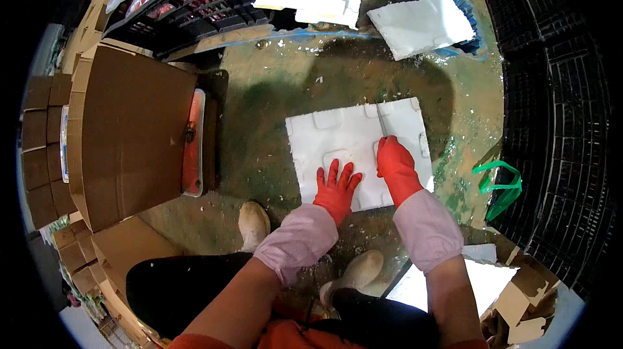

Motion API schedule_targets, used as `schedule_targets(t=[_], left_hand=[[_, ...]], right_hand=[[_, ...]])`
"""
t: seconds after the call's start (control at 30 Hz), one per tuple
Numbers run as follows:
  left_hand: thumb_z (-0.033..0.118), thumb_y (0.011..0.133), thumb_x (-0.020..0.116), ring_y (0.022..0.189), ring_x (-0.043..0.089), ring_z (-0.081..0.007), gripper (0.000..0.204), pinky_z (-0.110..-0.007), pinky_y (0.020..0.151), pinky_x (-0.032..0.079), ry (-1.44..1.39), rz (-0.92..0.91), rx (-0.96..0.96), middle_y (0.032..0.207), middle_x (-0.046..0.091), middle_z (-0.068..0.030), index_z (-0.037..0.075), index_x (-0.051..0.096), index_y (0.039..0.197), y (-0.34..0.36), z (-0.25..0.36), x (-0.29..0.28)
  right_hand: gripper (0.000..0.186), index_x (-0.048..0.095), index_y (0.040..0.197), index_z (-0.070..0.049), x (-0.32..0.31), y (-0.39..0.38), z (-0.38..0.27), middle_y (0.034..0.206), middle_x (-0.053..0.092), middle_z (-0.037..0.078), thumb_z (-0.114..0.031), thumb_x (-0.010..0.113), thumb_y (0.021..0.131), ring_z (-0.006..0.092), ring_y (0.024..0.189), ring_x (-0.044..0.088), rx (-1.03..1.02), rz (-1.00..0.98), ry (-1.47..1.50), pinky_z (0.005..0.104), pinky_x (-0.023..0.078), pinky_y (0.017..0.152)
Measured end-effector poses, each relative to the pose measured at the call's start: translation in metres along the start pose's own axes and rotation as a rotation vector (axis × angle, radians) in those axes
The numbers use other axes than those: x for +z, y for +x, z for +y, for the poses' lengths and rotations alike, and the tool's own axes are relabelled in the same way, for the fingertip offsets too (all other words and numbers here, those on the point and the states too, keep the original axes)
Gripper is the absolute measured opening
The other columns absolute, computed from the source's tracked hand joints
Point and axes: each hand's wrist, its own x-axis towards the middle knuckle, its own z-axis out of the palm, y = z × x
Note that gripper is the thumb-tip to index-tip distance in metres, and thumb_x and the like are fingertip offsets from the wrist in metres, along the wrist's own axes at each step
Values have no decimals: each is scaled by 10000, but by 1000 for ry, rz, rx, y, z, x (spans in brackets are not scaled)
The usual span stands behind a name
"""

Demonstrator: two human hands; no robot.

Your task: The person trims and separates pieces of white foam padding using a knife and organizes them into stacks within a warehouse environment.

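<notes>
A white foam sheet (350,148) with raised rounded ridges lies on the floor in front of me. My left hand (336,190), in a red rubber glove, presses flat on its lower middle with fingers spread. Wrapped round the handle of a knife (381,120) is my red-gloved right hand (396,162). The blade points away from me and meets the sheet near its far edge, right of the middle. The fingers cover the handle. Whether the blade has gone into the foam, I cannot tell.
Black plastic crates (551,122) are stacked along the right, with a green strap (503,186) beside them. A big cardboard box (133,135) stands at left. White foam pieces (422,24) lie at the far side, near a black crate (195,8). Foam crumbs dot the floor.
</notes>
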Motion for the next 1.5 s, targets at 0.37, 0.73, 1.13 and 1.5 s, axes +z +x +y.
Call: schedule_targets(t=[0.37,0.73,1.13,1.5], left_hand=[[307,661,739,1371,31,-376,950,-642,1025,117,15,123,-28,1501,97,-76,205,187,1427,5,4,8],[400,632,745,1361,120,-357,997,-531,1080,116,-82,289,-51,1473,173,-129,76,208,1406,-42,-30,6],[99,853,359,1298,244,-438,501,-514,1006,282,-71,234,-141,1442,245,-178,14,338,1346,-26,-42,47],[117,876,324,1323,219,-400,498,-485,1048,248,-129,127,-280,1471,192,-140,41,314,1369,-20,-44,52]], right_hand=[[225,513,946,-36,75,-127,179,887,566,200,-233,519,839,363,783,606,-106,-16,-424,447,498,650],[404,487,1064,-27,29,-103,64,647,621,153,-383,358,925,288,552,615,-108,42,-118,427,483,585],[415,466,1078,6,94,15,-23,883,640,182,-111,678,740,300,833,639,-392,18,-237,395,511,707],[301,507,938,14,133,-186,159,753,585,230,-272,418,912,309,675,623,-383,-240,-452,413,496,569]])
